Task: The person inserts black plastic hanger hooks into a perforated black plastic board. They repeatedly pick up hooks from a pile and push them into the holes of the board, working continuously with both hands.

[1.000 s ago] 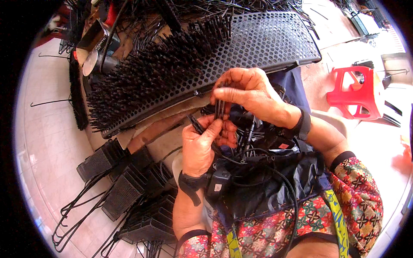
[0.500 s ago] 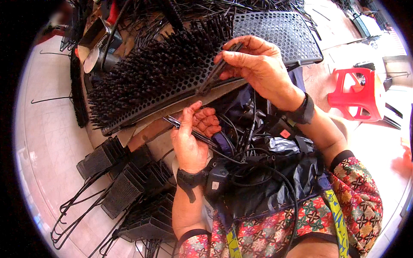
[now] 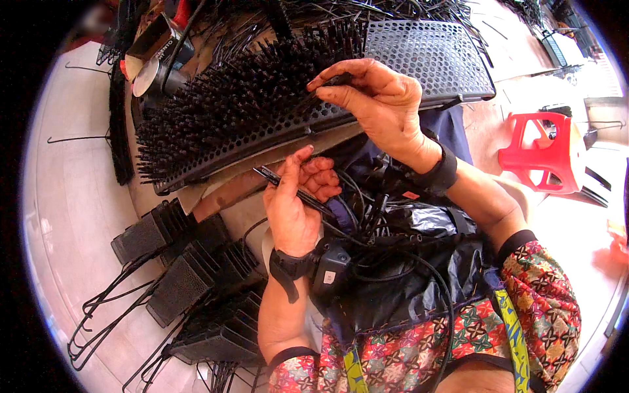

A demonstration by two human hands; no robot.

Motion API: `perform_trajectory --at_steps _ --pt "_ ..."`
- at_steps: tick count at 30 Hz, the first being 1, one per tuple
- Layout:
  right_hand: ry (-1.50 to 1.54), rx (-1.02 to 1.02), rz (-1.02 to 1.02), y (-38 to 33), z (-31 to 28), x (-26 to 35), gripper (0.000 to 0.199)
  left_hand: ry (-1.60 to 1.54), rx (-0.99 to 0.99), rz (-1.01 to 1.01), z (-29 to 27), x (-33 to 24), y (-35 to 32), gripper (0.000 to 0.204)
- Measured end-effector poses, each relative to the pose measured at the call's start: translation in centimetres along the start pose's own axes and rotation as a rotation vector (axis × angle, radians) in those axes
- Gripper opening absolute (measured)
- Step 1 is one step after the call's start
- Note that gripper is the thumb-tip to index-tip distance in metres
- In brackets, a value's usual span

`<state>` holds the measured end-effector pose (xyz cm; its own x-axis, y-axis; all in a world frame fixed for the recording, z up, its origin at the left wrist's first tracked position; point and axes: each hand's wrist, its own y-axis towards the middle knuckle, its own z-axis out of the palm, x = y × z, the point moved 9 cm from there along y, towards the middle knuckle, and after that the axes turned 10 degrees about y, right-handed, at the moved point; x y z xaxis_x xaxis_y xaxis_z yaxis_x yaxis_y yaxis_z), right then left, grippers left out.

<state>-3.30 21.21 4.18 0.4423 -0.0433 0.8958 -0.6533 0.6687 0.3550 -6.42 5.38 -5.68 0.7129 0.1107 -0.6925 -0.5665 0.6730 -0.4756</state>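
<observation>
Centrally, the right hand (image 3: 377, 105) is pinching a black pin (image 3: 337, 80) into the perforated board (image 3: 426, 52) at twelve o'clock. Meanwhile the left hand (image 3: 295, 206) is gripping spare pins (image 3: 295, 190). Next, seating probably calls for aligning the pin with an open hole.

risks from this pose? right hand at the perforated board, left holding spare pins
1. The right hand pinches one thin black pin at the edge of the dense bristle patch on the black perforated board; it could miss its hole or bend.
2. The left hand grips its bundle of thin black pins loosely, so some might slip into the black plastic sheet on the lap.
</observation>
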Motion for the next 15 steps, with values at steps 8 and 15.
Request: perform_trajectory --at_steps 8,15 --pt "-0.228 0.096 -0.095 -0.1 1.1 0.9 0.016 -0.001 0.017 0.011 0.3 -0.1 -0.1 0.032" --pt "-0.338 0.358 -0.281 -0.4 3.4 1.9 0.013 0.002 0.023 -0.002 0.2 0.0 0.0 0.031"
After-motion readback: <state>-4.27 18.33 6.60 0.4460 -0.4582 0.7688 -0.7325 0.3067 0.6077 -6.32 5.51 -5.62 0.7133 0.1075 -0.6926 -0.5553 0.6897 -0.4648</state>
